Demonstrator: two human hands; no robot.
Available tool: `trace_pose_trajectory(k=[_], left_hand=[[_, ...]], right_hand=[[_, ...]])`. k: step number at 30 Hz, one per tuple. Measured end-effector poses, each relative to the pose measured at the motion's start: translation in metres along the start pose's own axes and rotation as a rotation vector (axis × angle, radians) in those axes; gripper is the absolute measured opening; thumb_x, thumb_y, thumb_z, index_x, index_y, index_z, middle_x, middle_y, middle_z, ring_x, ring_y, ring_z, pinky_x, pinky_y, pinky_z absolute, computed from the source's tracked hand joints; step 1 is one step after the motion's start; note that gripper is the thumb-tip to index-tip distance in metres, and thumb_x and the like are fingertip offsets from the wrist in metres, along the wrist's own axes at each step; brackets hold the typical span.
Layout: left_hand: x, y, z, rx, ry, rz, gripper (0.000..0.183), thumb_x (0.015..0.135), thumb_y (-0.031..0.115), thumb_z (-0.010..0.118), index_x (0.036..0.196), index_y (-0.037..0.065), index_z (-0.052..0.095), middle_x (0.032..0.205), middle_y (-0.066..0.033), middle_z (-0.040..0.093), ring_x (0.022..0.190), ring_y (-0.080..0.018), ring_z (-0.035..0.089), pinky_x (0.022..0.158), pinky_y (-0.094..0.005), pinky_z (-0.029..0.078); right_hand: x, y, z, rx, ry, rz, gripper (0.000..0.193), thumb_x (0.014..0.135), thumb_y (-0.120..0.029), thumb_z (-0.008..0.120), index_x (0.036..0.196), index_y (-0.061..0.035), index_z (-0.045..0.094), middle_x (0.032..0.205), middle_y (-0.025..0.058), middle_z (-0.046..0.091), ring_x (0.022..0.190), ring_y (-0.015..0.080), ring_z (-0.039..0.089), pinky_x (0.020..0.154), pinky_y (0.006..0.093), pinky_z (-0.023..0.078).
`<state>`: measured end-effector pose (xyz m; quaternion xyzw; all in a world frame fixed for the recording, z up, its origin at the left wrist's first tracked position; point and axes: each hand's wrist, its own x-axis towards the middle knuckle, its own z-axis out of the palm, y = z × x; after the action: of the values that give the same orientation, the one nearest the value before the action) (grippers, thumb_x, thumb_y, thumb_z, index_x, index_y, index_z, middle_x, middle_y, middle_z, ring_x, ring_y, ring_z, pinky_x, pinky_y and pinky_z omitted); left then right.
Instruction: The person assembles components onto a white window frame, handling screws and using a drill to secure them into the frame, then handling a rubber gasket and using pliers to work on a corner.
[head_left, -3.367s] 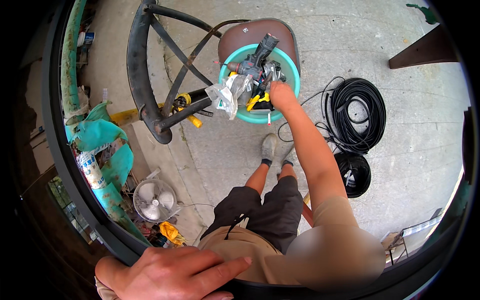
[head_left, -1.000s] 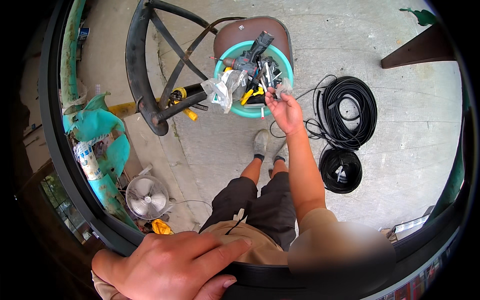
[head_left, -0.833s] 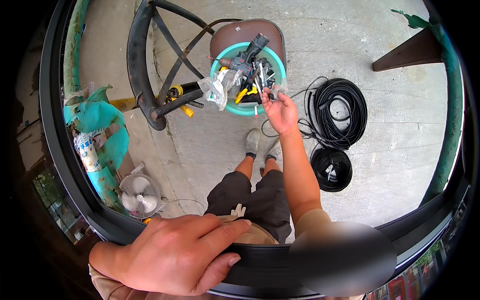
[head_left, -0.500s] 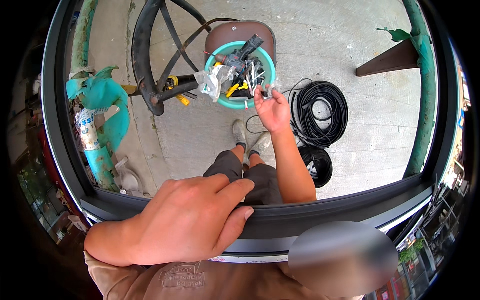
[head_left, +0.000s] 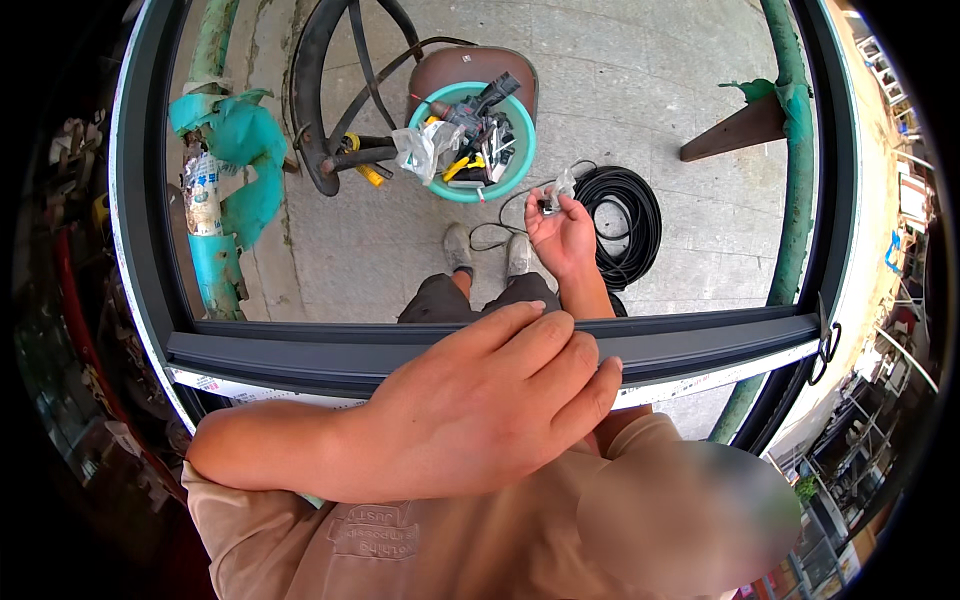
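A dark grey metal frame (head_left: 280,355) with a white strip along its near edge lies before me. My left hand (head_left: 480,410) is closed over its near bar, palm down, with the fingers bent across the bar. Beyond that bar, my right hand (head_left: 568,245) is raised, palm up, its fingers curled around a small clear plastic bag (head_left: 565,183). Something small and dark shows at the bag, too small to name. The right forearm passes behind the bar. Near the right hand is a teal basin (head_left: 528,160) holding a cordless drill (head_left: 465,118), yellow-handled tools and another plastic bag (head_left: 422,150).
The basin rests on a brown stool seat (head_left: 440,72). A coil of black cable (head_left: 640,225) lies on the concrete floor to the right. A black curved metal piece (head_left: 310,100) stands left of the basin. Green posts (head_left: 795,200) rise at both sides, one wrapped in torn teal sheet (head_left: 250,150).
My right hand has drawn back from the basin's edge toward me with the small plastic bag. My left hand has slid right along the bar, its fingers now reaching across it.
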<state>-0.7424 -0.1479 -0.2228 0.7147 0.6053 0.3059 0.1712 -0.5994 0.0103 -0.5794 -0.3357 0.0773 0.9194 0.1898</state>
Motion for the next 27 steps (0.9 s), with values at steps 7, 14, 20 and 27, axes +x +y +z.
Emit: trace_pose_trajectory(k=[7, 14, 20, 27], left_hand=[[-0.031, 0.033, -0.008, -0.281, -0.041, 0.028, 0.03, 0.096, 0.009, 0.07, 0.125, 0.003, 0.075, 0.129, -0.0108, 0.071, 0.123, -0.0275, 0.069, 0.105, -0.0436, 0.058], [-0.127, 0.009, 0.111, -1.9, -0.233, -0.736, 0.035, 0.116, 0.022, 0.055, 0.144, 0.004, 0.065, 0.137, -0.0144, 0.071, 0.132, -0.0267, 0.067, 0.111, -0.0379, 0.055], [-0.136, -0.07, 0.261, -2.005, 0.397, -1.468, 0.053, 0.12, 0.04, 0.04, 0.154, 0.002, 0.054, 0.152, -0.0175, 0.062, 0.144, -0.0281, 0.059, 0.123, -0.0439, 0.047], [-0.101, -0.109, 0.31, -2.422, 0.869, -0.834, 0.051, 0.12, 0.045, 0.037, 0.143, 0.005, 0.058, 0.142, -0.0133, 0.065, 0.135, -0.028, 0.063, 0.114, -0.0458, 0.052]], right_hand=[[-0.015, -0.003, 0.005, -0.094, 0.02, 0.105, 0.028, 0.112, -0.02, 0.048, 0.126, 0.0015, 0.059, 0.123, 0.0245, 0.068, 0.114, 0.0349, 0.07, 0.101, 0.0437, 0.062], [-0.046, -0.007, 0.032, -0.414, -0.009, 0.055, 0.029, 0.112, -0.021, 0.048, 0.129, -0.0002, 0.059, 0.124, 0.02, 0.07, 0.117, 0.0321, 0.068, 0.111, 0.0455, 0.053], [-0.073, 0.007, 0.041, -0.967, -0.135, -0.062, 0.035, 0.111, -0.018, 0.049, 0.139, -0.0003, 0.059, 0.126, 0.0129, 0.073, 0.121, 0.0245, 0.065, 0.119, 0.0436, 0.042], [-0.097, 0.024, 0.03, -2.145, -0.556, -0.62, 0.033, 0.091, -0.013, 0.071, 0.123, -0.0069, 0.07, 0.133, 0.0121, 0.068, 0.141, 0.0417, 0.054, 0.126, 0.0729, 0.024]])
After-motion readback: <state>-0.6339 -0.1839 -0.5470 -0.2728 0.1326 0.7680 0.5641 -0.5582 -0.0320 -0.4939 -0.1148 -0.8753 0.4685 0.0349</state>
